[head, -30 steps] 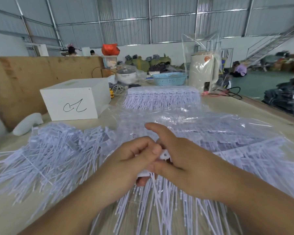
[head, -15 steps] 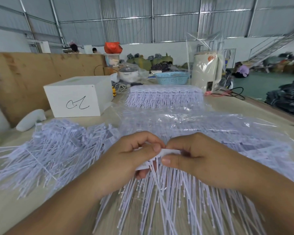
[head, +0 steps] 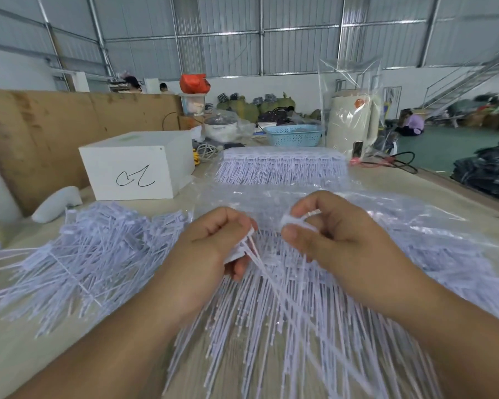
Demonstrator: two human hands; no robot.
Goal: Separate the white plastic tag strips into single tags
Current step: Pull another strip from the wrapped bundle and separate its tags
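The tags (head: 98,254) heaped by my left hand (head: 211,249) are white with a faint lilac cast, as are the strips (head: 283,165) lying further back, and they lie on a pale beige surface (head: 415,191). The box (head: 133,168) is white with a black scribble on its front, against a brown board (head: 55,131). Further back I see a light blue lattice-patterned basket (head: 296,136), an orange-red bag (head: 194,83) and a cream cylinder (head: 350,122) in clear wrap.
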